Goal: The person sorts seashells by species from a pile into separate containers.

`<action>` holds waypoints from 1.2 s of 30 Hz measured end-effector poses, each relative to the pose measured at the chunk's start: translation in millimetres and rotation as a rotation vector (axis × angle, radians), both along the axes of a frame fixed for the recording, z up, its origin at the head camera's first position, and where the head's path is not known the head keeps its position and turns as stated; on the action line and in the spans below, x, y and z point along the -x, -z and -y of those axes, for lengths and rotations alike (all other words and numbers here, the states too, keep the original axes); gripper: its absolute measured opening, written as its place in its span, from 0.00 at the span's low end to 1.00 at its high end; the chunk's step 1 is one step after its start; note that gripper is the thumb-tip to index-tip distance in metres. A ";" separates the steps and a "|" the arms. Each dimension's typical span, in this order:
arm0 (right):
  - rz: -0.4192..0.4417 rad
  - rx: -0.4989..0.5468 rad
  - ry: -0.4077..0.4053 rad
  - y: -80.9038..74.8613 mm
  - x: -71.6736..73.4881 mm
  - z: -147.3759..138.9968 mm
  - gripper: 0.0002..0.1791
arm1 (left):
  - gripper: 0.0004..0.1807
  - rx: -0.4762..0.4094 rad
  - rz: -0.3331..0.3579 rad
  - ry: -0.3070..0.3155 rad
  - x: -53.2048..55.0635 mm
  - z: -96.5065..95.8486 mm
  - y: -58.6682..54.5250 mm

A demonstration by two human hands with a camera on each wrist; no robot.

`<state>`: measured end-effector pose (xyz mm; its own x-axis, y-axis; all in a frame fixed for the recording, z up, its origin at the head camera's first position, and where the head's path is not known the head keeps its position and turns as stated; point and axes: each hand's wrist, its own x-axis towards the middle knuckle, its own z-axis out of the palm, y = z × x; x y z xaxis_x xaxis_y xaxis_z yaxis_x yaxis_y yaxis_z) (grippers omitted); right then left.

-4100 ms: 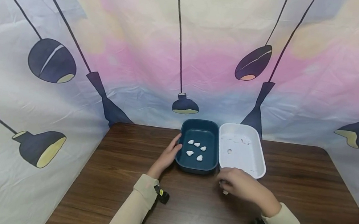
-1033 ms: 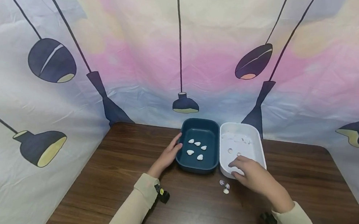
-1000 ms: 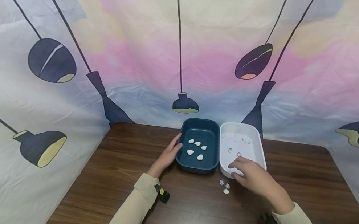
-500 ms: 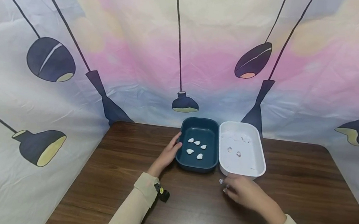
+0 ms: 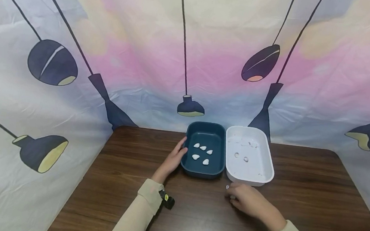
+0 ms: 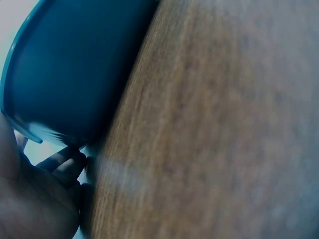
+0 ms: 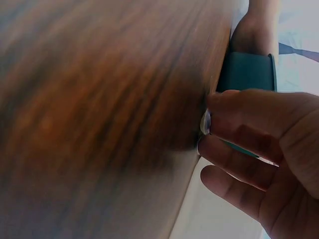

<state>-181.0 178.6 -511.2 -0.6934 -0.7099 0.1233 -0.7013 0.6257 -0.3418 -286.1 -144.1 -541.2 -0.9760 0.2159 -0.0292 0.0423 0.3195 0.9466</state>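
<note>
The left hand (image 5: 171,161) rests against the left wall of a dark teal box (image 5: 201,174), thumb at the rim; in the left wrist view its fingers (image 6: 70,167) lie along the box's side. Several white heart-shaped pieces (image 5: 205,162) lie in that box. In front of the white box (image 5: 250,175), the right hand (image 5: 247,200) is down at the tabletop, its fingers curled round a small seashell (image 7: 205,122), which shows between the fingertips in the right wrist view. Another shell (image 5: 227,187) lies beside these fingertips. The hand hides part of the table there.
Inside the white box are two small shells, one a pale shell (image 5: 236,155) and one a darker shell (image 5: 246,159), with small specks nearby. Both boxes stand side by side at the back of the brown wooden table (image 5: 187,221). A cloth printed with lamps (image 5: 191,108) hangs behind.
A second shell has appeared in the white box since the oldest frame. Since one second ago the right hand has moved from over that box down to the shells on the table. The left hand stays.
</note>
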 end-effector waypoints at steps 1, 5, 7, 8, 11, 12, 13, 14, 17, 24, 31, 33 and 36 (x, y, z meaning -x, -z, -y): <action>0.009 -0.003 0.002 -0.3 -0.1 0.3 0.13 | 0.31 -0.001 -0.001 0.001 -0.2 -0.1 -0.2; 0.038 -0.007 0.004 -1.7 -0.6 1.8 0.14 | 0.31 -0.009 0.002 0.004 -0.8 -0.8 -0.8; 0.048 0.000 -0.002 -1.5 -0.4 2.4 0.15 | 0.32 -0.013 0.001 0.005 -1.1 -1.1 -1.3; 0.053 0.006 -0.007 -1.2 -0.2 2.7 0.15 | 0.32 -0.012 0.002 0.005 -1.2 -1.1 -1.5; 0.070 0.019 -0.023 -0.3 0.5 3.6 0.16 | 0.32 -0.009 -0.003 0.005 -1.1 -1.2 -1.7; 0.070 0.023 -0.027 0.3 0.7 3.7 0.16 | 0.32 -0.006 -0.005 0.005 -0.8 -1.1 -1.3; 0.071 0.024 -0.031 0.6 0.6 3.8 0.16 | 0.31 -0.004 -0.006 0.004 -0.8 -1.0 -1.2; 0.074 0.026 -0.033 0.9 0.6 3.8 0.15 | 0.31 0.000 -0.007 0.003 -0.7 -0.9 -1.1; 0.062 0.038 -0.049 2.4 0.7 3.0 0.15 | 0.31 -0.002 -0.013 0.005 -0.2 -0.8 -0.4; 0.124 0.051 -0.067 -4.7 -0.2 3.4 0.16 | 0.32 -0.017 -0.014 0.008 0.8 -0.3 1.0; 0.142 0.030 -0.087 -23.9 0.7 5.4 0.15 | 0.32 -0.003 -0.007 -0.001 0.2 -0.8 -0.9; 0.148 0.018 -0.083 -29.0 2.2 5.0 0.14 | 0.32 -0.001 -0.004 -0.003 -0.6 -0.8 -1.4; 0.156 0.020 -0.084 -38.1 6.1 2.6 0.14 | 0.32 -0.011 -0.003 -0.003 -1.2 -1.1 -1.9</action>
<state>-187.1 176.0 -473.0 -0.6438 -0.7645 0.0335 -0.6882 0.5593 -0.4622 -284.9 -143.0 -539.3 -0.9767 0.2131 -0.0243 0.0440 0.3097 0.9498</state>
